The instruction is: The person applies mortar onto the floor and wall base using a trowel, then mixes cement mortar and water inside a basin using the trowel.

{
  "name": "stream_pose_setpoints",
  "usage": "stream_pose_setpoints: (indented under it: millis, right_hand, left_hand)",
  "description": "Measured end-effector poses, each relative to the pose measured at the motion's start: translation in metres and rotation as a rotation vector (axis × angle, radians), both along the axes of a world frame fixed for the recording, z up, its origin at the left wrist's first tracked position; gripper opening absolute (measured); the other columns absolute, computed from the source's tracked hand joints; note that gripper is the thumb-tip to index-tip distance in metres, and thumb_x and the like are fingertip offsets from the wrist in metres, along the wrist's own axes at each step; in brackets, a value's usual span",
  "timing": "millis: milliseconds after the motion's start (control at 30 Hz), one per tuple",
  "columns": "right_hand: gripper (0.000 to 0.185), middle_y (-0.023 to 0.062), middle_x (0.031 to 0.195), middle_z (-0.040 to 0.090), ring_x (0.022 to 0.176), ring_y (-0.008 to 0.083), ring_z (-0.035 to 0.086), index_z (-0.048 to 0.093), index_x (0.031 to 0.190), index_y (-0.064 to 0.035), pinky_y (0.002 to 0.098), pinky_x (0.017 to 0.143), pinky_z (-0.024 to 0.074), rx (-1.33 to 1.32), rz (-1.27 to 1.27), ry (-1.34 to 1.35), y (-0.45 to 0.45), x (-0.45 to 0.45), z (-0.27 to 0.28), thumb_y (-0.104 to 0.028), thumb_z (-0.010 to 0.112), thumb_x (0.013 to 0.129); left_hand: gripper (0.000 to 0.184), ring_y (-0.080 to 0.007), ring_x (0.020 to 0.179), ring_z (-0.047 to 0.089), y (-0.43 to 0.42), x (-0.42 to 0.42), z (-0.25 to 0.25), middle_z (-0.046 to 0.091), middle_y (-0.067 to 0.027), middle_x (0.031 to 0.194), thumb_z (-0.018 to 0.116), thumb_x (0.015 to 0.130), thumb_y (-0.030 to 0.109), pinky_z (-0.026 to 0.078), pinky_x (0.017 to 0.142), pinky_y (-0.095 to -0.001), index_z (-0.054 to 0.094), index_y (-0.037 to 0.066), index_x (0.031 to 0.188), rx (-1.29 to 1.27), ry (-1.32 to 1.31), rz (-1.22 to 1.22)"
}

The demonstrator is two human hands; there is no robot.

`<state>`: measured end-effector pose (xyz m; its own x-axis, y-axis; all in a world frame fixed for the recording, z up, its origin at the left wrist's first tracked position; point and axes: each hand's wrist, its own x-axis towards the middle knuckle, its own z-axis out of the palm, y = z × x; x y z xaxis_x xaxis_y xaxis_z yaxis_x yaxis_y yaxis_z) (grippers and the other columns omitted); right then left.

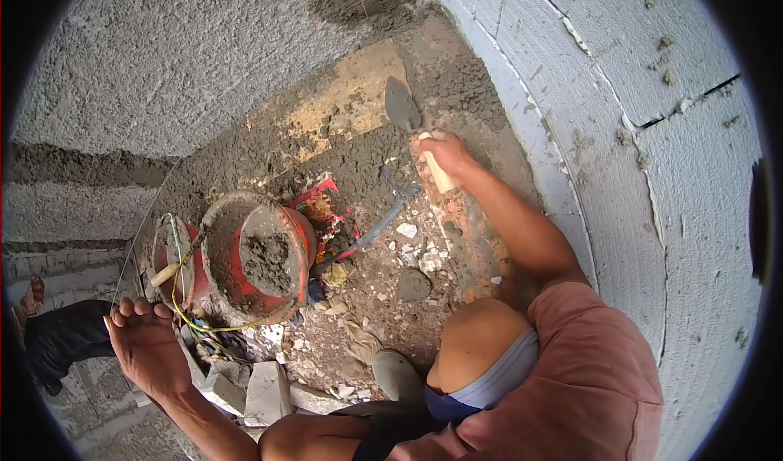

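My right hand (443,156) is wrapped round the pale wooden handle of a trowel (402,104), whose grey blade lies over the mortar-smeared ground at the upper middle. Grey mortar (465,86) is spread just right of the blade, along the foot of the block wall. At the lower left my left hand (149,348) is raised with its palm showing, fingers partly curled and holding nothing. It is nearest to a red bucket (303,241) with wet mortar (267,261) inside, and to a smaller red bucket (196,275) with a wooden-gripped wire handle.
Light block wall (603,167) rises on the right, rough plastered wall (171,53) at upper left. Broken blocks (267,393) lie near my knees. A torn red bag (320,208) and a grey hose (379,227) are on the ground. At far left is a person's black boot (69,339).
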<state>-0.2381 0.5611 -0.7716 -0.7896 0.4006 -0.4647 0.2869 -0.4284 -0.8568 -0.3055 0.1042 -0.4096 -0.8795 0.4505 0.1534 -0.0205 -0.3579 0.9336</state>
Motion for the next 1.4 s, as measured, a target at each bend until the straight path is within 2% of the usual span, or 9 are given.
stream_pose_setpoints:
  millis: [67,200,400,500,767,1000,1200,1333,1400]
  right_hand:
    - [0.028,0.0098,0.082,0.064,0.06,0.0206,0.064,0.06,0.105,0.0009,0.0387,0.049,0.0513,0.28,0.093,-0.15,0.025,0.006,-0.041,-0.021,0.071,0.09]
    - [0.034,0.0151,0.085,0.068,0.059,0.0235,0.066,0.067,0.104,0.0069,0.0411,0.048,0.0525,0.159,-0.158,-0.208,0.074,0.025,-0.011,-0.023,0.074,0.089]
    - [0.041,0.0188,0.084,0.073,0.06,0.0272,0.071,0.067,0.106,0.0082,0.0412,0.059,0.0566,0.885,-0.193,-0.492,0.092,0.006,-0.051,-0.029,0.073,0.09]
    - [0.046,0.0324,0.106,0.071,0.103,0.0452,0.07,0.071,0.107,0.0094,0.0484,0.092,0.0556,0.969,-0.155,-0.484,0.084,0.011,-0.047,-0.031,0.073,0.085]
    - [0.038,0.0304,0.094,0.071,0.091,0.0464,0.07,0.069,0.111,0.0051,0.0509,0.082,0.0548,1.286,0.004,-0.2,0.036,0.023,0.07,-0.025,0.067,0.087]
    - [0.03,0.0276,0.087,0.069,0.08,0.0424,0.07,0.065,0.106,0.0032,0.0498,0.074,0.0523,1.054,0.431,0.225,-0.081,0.002,0.185,-0.019,0.063,0.086]
    - [0.039,0.0266,0.099,0.07,0.08,0.0456,0.069,0.058,0.123,-0.0001,0.052,0.07,0.0535,1.679,0.69,0.421,-0.167,-0.045,0.16,-0.018,0.065,0.09]
    - [0.036,0.0191,0.094,0.067,0.073,0.0371,0.07,0.055,0.125,-0.001,0.0464,0.058,0.0555,1.448,0.367,0.521,-0.145,-0.036,0.158,-0.017,0.061,0.093]
    - [0.032,0.0123,0.088,0.064,0.067,0.027,0.066,0.056,0.123,-0.0022,0.0406,0.054,0.0533,0.723,0.416,0.245,-0.112,-0.032,0.143,-0.017,0.058,0.095]
  left_hand:
    - [0.021,-0.0216,0.112,0.059,-0.008,-0.003,0.003,0.061,-0.0059,0.115,0.046,0.112,0.026,0.05,0.098,-0.0431,0.056,0.008,0.107,0.036,0.02,-0.026]
    - [0.022,-0.0205,0.107,0.058,-0.012,0.004,0.007,0.06,-0.0046,0.112,0.045,0.112,0.027,0.051,0.096,-0.0433,0.056,0.008,0.106,0.051,0.009,0.065]
    - [0.022,-0.0214,0.108,0.058,-0.027,0.019,0.021,0.06,-0.005,0.113,0.045,0.112,0.026,0.05,0.097,-0.0443,0.056,0.008,0.106,0.076,0.034,0.047]
    - [0.023,-0.0215,0.109,0.058,-0.026,0.029,0.026,0.061,-0.0048,0.114,0.045,0.112,0.027,0.05,0.097,-0.0439,0.056,0.009,0.107,0.063,0.001,0.055]
    - [0.026,-0.0208,0.109,0.06,-0.019,0.02,0.024,0.063,-0.0052,0.114,0.044,0.112,0.03,0.051,0.096,-0.0436,0.06,0.009,0.109,0.055,0.042,0.056]
    - [0.029,-0.0291,0.118,0.061,-0.028,0.016,0.033,0.068,-0.0106,0.121,0.046,0.11,0.031,0.047,0.102,-0.0487,0.064,0.008,0.109,0.141,0.135,0.165]
    - [0.03,-0.0292,0.12,0.061,-0.026,0.015,0.026,0.067,-0.0129,0.124,0.046,0.11,0.027,0.045,0.105,-0.0497,0.064,0.004,0.113,0.155,0.113,0.144]
    - [0.029,-0.028,0.119,0.061,-0.021,0.019,0.025,0.067,-0.0118,0.123,0.046,0.11,0.027,0.046,0.104,-0.0483,0.064,0.005,0.112,0.127,0.121,0.169]
    - [0.028,-0.0268,0.119,0.061,-0.02,0.02,0.024,0.067,-0.0107,0.122,0.045,0.111,0.027,0.045,0.104,-0.0474,0.063,0.006,0.111,0.098,0.123,0.174]
